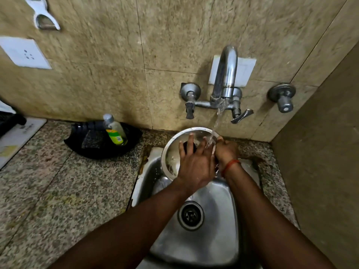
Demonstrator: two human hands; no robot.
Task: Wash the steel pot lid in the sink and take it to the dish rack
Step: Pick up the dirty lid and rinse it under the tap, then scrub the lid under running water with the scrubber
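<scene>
The steel pot lid (172,152) is tilted up over the back of the steel sink (209,214), its top face with a black knob toward me. Water runs from the tap (226,74) onto the lid's upper right rim. My left hand (194,164) lies spread flat on the lid's face, fingers apart around the knob. My right hand (226,150), with a red thread on the wrist, grips the lid's right edge. The lid's lower right part is hidden behind both hands.
A black tray (81,144) on the granite counter left of the sink holds a dish soap bottle (115,131) and a dark scrub pad (91,140). The drain (190,215) sits mid-sink. A side wall (320,162) closes the right. No dish rack is in view.
</scene>
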